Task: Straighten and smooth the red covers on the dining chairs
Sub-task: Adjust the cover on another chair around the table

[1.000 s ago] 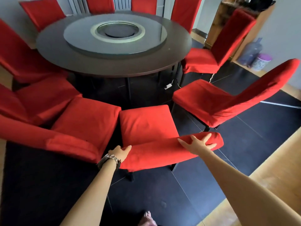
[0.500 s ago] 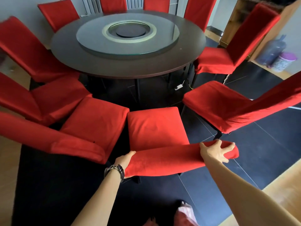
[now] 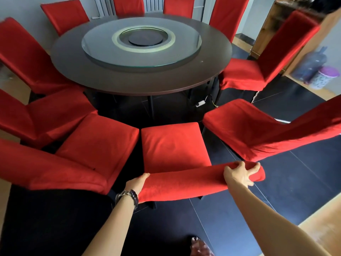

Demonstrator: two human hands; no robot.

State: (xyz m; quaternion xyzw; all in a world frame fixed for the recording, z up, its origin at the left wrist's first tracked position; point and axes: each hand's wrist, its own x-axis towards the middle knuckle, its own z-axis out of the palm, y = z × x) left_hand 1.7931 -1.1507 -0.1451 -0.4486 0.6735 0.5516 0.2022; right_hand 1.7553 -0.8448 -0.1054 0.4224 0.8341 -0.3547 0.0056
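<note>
The left hand [image 3: 137,182] has its fingers hidden behind the end of the red cover [image 3: 184,182]. The water jug [image 3: 311,65] and purple-lidded bin [image 3: 325,78] at right are blurred. The bottom edge cuts off a foot [image 3: 200,246]; the top edge, the far chairs [image 3: 129,5].

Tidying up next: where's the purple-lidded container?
In the head view, far right: the container stands beside the blue jug, near the wooden shelf.

Silvery, dark bracelets [image 3: 127,197] by left hand [image 3: 137,182]
</note>
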